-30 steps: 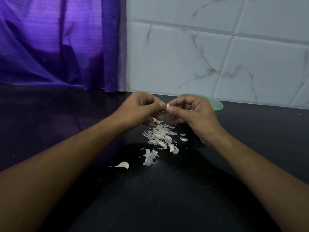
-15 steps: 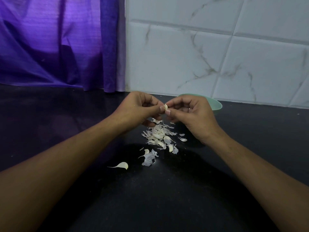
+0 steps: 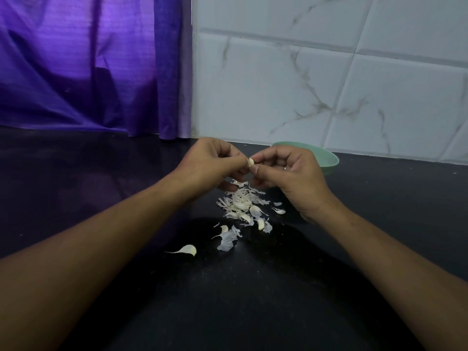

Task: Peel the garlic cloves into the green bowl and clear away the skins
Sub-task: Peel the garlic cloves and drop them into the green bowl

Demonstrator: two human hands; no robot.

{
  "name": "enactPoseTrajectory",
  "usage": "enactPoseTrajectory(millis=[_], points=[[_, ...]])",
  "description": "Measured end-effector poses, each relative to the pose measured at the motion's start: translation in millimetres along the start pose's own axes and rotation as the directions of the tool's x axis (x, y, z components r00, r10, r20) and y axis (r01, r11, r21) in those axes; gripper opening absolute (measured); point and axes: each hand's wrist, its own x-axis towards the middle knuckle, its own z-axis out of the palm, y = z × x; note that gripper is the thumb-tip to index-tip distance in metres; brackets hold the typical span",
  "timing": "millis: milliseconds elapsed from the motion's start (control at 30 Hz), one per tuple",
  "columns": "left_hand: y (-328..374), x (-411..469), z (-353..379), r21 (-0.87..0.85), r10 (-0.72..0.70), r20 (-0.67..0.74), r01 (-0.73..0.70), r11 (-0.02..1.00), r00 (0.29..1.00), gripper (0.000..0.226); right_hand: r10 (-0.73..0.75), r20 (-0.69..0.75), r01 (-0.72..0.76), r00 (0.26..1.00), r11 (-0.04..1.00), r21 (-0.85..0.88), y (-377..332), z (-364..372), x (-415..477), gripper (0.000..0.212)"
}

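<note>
Two grips raised over the black worktop (image 3: 101, 188), meeting fingertip to fingertip on one garlic clove (image 3: 251, 162). From the left, left grip (image 3: 212, 165) clenched round the clove, thumb and forefinger pinching it, remaining fingers curled underneath. From the right, right grip (image 3: 291, 173) pinching the same clove, thumbnail just below it, other fingers folded toward the palm, thin ring (image 3: 285, 168) on one of them. Clove pale, clear of the worktop, held above the heap of skins (image 3: 240, 202). Heap loose and papery, directly beneath the two grips, spread toward the camera, with a few whole-looking pieces mixed in; hard to tell peeled from unpeeled. One stray curved piece (image 3: 186, 250) apart from the heap, nearer the left forearm. Behind the right grip, green bowl (image 3: 329, 159), mostly hidden by it, rim showing, contents out of sight. At back left, purple curtain (image 3: 88, 72); at back right, white marbled tiles (image 3: 316, 84), both meeting the worktop's far edge. Both forearms bare, reaching in from the near corners.
</note>
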Motion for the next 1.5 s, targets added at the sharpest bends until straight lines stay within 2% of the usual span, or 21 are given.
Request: enactPoseTrajectory(millis=[200,367,633,833,1100,1233,1500], points=[[2.0,-1.0,0.0,-0.035,-0.027,0.039,0.029,0.999,0.999,0.013,0.048,0.032,-0.05,0.998,0.996,0.07,-4.3,-1.8,-1.0,0.021],[2.1,-1.4,-1.2,-0.032,-0.019,0.051,0.021,0.999,0.999,0.01,0.075,0.041,-0.078,0.996,0.993,0.088,-3.4,-2.9,0.0,0.008],[-2.0,0.3,-2.7,-0.005,-0.023,0.056,0.024,1.0,0.998,0.01,0.152,0.024,-0.153,0.988,0.966,0.207,-3.8,-3.7,1.6,0.013],[-4.0,1.5,-4.4,0.002,0.003,0.055,-0.003,1.0,0.998,0.023,0.174,0.044,-0.18,0.984,0.965,0.193,-3.1,-4.5,1.0,0.01],[-4.2,0.6,-6.4,0.067,0.018,0.001,-0.018,0.998,1.0,0.019,0.169,0.005,-0.167,0.986,0.971,0.17,-2.1,-7.6,2.3,0.017],[-5.9,1.3,-6.1,0.046,0.057,0.039,-0.058,0.997,0.998,0.017,0.17,0.005,-0.169,0.985,0.975,0.145,-0.1,-6.0,1.4,0.01],[-8.7,2.4,-5.9,0.041,0.104,0.066,-0.107,0.993,0.992,0.016,0.174,0.014,-0.174,0.985,0.975,0.14,-0.7,-5.7,2.2,0.011]])
